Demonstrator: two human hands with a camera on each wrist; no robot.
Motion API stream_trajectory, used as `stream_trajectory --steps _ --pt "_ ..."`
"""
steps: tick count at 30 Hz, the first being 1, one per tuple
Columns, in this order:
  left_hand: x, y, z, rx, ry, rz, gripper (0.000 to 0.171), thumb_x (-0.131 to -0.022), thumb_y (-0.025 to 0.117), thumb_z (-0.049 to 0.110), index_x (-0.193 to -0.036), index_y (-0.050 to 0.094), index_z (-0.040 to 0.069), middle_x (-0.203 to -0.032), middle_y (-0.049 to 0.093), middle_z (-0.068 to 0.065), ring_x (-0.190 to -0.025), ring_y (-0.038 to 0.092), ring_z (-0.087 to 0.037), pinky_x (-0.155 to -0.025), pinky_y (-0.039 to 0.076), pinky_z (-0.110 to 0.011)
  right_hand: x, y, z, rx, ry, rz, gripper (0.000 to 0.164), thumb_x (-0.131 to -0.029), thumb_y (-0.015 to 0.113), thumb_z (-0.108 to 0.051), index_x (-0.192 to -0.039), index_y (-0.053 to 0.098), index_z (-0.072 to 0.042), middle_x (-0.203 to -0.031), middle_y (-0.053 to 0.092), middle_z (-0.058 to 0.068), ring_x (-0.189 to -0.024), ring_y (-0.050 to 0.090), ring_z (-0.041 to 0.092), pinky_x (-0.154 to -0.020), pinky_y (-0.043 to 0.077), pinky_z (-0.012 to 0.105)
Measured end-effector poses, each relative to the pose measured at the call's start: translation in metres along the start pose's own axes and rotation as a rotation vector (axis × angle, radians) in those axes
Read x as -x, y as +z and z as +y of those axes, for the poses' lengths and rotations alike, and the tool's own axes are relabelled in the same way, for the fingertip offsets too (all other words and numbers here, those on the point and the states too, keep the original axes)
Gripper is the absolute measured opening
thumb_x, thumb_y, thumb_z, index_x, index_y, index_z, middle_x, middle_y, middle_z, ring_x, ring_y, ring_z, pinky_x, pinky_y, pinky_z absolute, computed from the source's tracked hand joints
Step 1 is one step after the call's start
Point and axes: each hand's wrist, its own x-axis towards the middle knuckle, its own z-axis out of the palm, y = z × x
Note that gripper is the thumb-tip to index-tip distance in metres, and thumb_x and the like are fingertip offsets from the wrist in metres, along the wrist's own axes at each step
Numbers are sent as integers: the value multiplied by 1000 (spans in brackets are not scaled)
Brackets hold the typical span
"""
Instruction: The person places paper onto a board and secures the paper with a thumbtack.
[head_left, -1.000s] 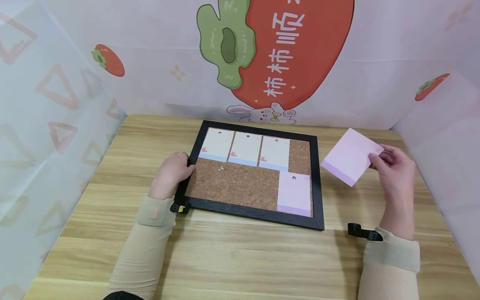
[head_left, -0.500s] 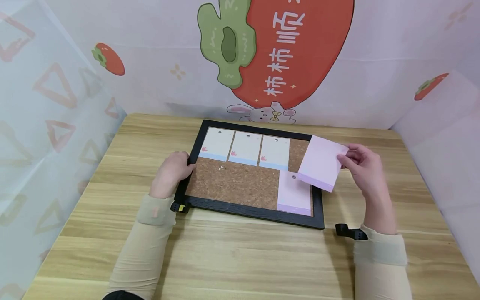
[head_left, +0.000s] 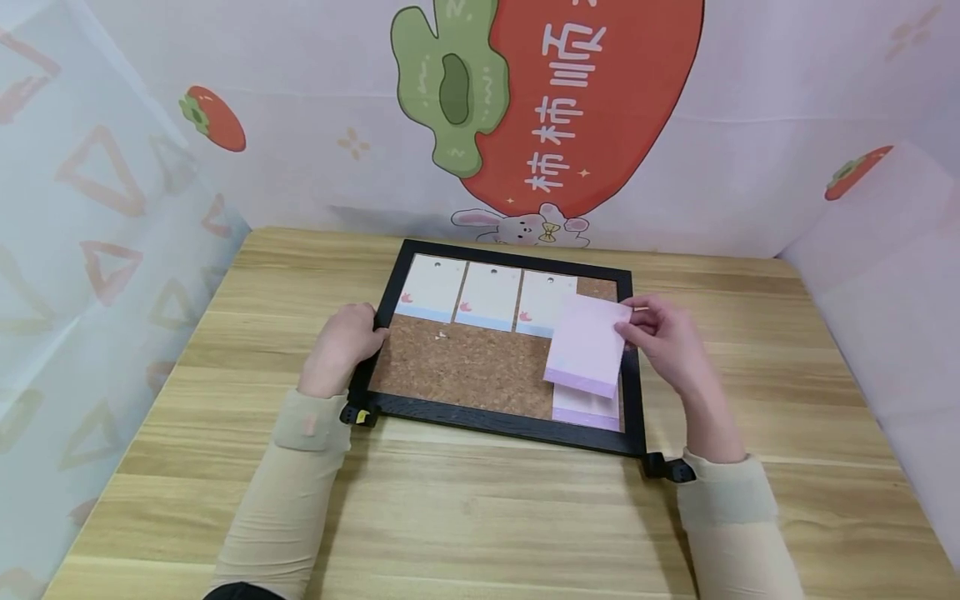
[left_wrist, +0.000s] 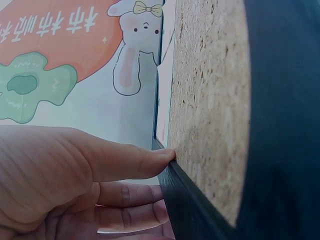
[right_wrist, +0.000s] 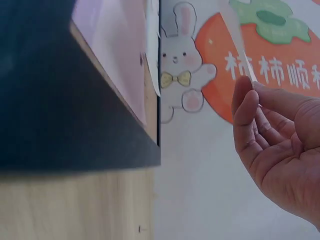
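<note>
A black-framed cork board [head_left: 472, 367] lies on the table. My left hand [head_left: 342, 346] grips its left side; in the left wrist view the thumb [left_wrist: 135, 161] presses the frame's inner edge, with fingers along the outer side. Between thumb and fingers, my right hand [head_left: 663, 337] pinches a pink note sheet [head_left: 587, 342] with a purple bottom band, held above the board's right part. In the right wrist view this sheet shows edge-on. It partly covers a second pink sheet [head_left: 585, 408] at the board's lower right and overlaps the third white sheet.
Several white sheets [head_left: 428, 287] with blue bottom bands are fixed by silver pins along the board's top. A wooden table [head_left: 480, 517] carries the board. Behind it stands a printed backdrop [head_left: 315, 167]. Black wrist devices [head_left: 360, 414] sit at both cuffs.
My right hand has moved left with the pink note sheet, from beside the board to over its right part, turning the sheet more upright. The left hand keeps its grip on the frame.
</note>
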Motion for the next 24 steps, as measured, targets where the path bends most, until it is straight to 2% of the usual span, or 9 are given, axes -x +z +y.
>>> stream_trajectory --steps 4,7,11,16,24 --pt "0 0 2 -20 4 7 30 -101 55 20 -99 60 -9 -88 62 -23 -68 59 -29 -59 48 -34 -3 14 -4 23 -8 -48 34 -96 65 -4 -127 57 6 -102 71 27 -74 70 24 -70 60 26" --pt "1 0 3 -32 15 7 30 -101 55 20 -100 61 -10 -89 63 -25 -68 60 -30 -60 49 -35 -5 22 -6 24 -9 -82 33 -95 65 -3 -126 57 5 -99 71 26 -75 70 31 -71 61 32" --pt "0 0 5 -40 17 2 31 -101 55 20 -100 61 -11 -89 63 -25 -67 60 -29 -59 49 -34 -6 32 -8 20 -9 -101 34 -94 66 -2 -128 59 3 -99 72 25 -75 70 31 -72 62 38" --pt "0 1 5 -54 10 5 32 -101 56 21 -101 61 -11 -91 64 -26 -69 61 -30 -60 49 -35 -6 40 -9 53 -3 -95 35 -94 66 -2 -128 60 1 -102 72 25 -78 71 29 -74 62 40" --pt "1 1 4 -80 32 -7 35 -101 59 24 -106 61 -10 -97 66 -26 -75 62 -31 -68 51 -41 -6 50 -8 104 -18 -86 32 -93 66 0 -124 61 2 -102 72 24 -85 70 29 -72 60 34"
